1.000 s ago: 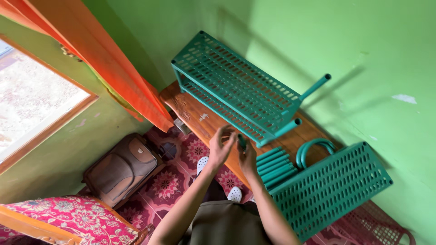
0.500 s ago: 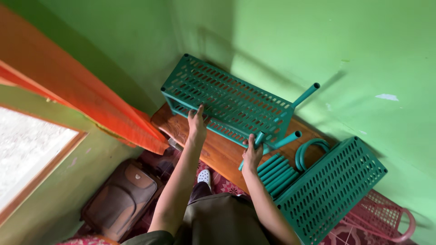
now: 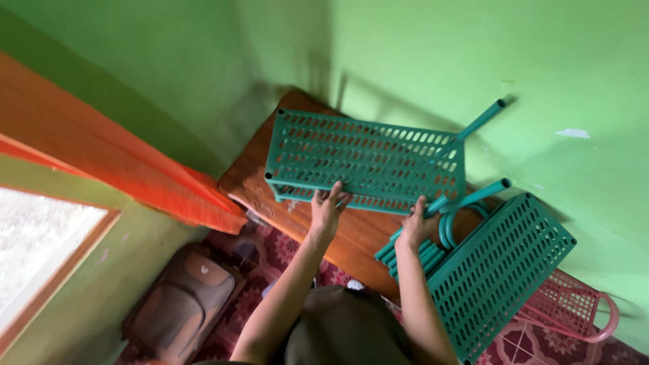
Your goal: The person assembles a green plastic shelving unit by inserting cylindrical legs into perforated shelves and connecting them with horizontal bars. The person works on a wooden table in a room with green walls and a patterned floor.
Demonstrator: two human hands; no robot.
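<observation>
Both hands grasp the near edge of the green slotted shelf [image 3: 365, 162], centre frame on the wooden worktop [image 3: 351, 236]: left hand [image 3: 326, 211], right hand [image 3: 414, 226]. Its loosely fitted tubes [image 3: 473, 196] may slip out if tilted.

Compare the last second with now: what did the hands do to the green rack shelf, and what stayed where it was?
The hands were together at the green slotted shelf's front edge; they have spread apart. The left hand now grips the front edge, the right hand its right corner by a green tube. The second shelf, loose tubes, wooden table, pink basket and brown bag are unmoved.
</observation>
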